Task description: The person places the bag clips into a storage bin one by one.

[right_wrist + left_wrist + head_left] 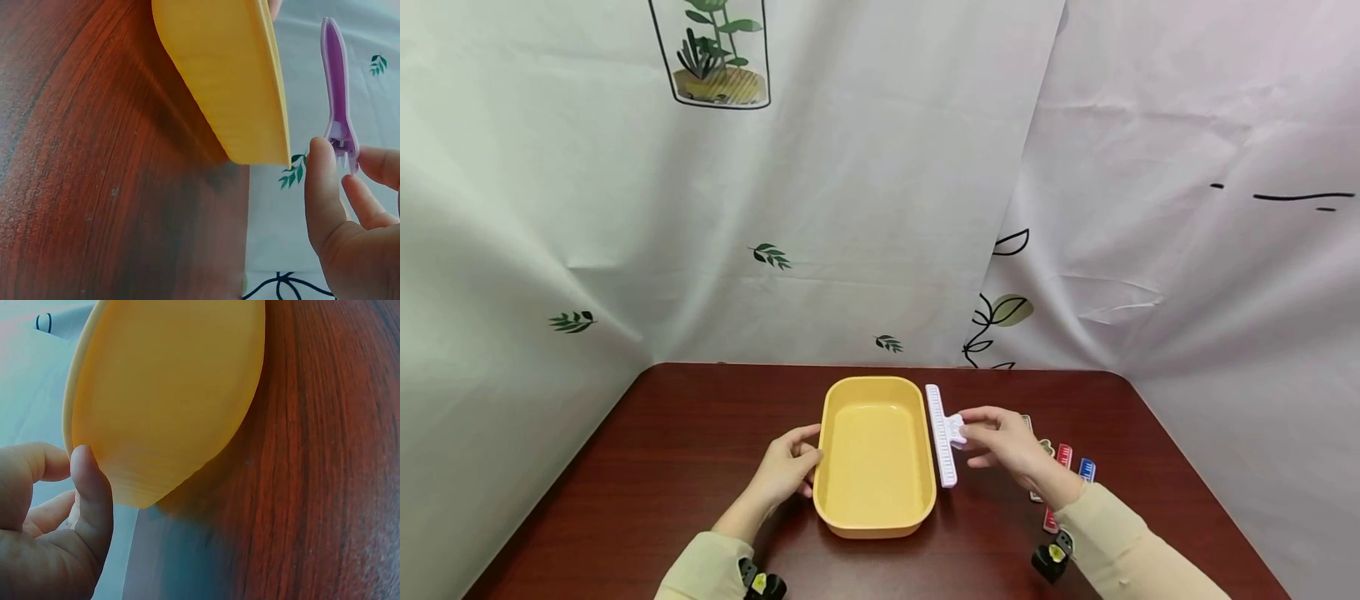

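Note:
A yellow rectangular plastic tray [874, 467] stands on the table in the head view, with nothing inside. My left hand [786, 469] holds its left side; in the left wrist view, the thumb [92, 500] lies against the outer wall and the index fingertip meets the rim. Just off the tray's right side is a lilac sealing clip [942, 436] with a long, ridged bar. My right hand [1003, 442] pinches the clip's handle between thumb and fingers. Edge-on in the right wrist view, the clip [337, 81] points away from the fingertips, apart from the tray.
Several flat items lie under and beside the right forearm, partly hidden, including a red one [1064, 455] and a blue one [1087, 469]. The dark red wooden table [692, 450] ends at a pale, leaf-printed cloth [850, 208] behind and at both sides.

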Motion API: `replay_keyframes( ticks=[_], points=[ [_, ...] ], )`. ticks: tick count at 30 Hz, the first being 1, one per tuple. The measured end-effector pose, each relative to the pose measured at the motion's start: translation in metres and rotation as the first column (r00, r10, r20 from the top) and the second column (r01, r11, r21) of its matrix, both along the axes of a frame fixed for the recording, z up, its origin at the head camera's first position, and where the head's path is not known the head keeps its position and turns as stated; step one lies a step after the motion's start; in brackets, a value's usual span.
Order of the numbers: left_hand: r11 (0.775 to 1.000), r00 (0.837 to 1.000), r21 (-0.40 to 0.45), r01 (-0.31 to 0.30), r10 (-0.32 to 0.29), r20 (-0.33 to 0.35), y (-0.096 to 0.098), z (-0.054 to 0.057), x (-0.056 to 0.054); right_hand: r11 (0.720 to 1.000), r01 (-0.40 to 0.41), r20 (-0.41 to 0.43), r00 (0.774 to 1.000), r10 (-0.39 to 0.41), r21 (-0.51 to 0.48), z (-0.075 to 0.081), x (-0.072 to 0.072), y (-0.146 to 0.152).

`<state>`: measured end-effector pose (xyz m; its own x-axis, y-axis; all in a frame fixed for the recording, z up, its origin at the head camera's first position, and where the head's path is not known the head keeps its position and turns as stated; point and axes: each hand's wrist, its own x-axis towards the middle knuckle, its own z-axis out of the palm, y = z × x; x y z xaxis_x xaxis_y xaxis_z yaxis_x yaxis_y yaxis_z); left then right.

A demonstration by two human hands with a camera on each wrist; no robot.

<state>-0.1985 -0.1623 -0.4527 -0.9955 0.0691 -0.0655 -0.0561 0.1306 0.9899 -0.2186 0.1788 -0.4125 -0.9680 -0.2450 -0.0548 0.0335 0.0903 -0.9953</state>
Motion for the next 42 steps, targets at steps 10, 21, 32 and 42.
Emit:
replay_keyframes(
  ticks=[10,21,32,42],
  points=[
    [1.000,1.000,-0.008,-0.010,0.010,-0.001,0.001,0.001,0.000,1.000,0.001,0.008,1.000,-0.001,0.000,0.003,-0.001,-0.005],
    [1.000,1.000,0.002,0.003,-0.003,-0.009,0.004,-0.001,-0.001,1.000,0.004,0.018,1.000,-0.004,0.004,0.004,-0.002,-0.010],
    [1.000,1.000,0.008,0.014,-0.014,-0.010,0.005,0.000,-0.002,1.000,0.003,0.024,1.000,-0.003,0.006,0.007,-0.004,-0.018],
    [0.999,1.000,0.025,0.028,-0.028,0.003,0.004,0.000,-0.002,0.999,-0.034,0.023,0.999,0.034,0.003,0.009,-0.007,-0.029]
  ],
)
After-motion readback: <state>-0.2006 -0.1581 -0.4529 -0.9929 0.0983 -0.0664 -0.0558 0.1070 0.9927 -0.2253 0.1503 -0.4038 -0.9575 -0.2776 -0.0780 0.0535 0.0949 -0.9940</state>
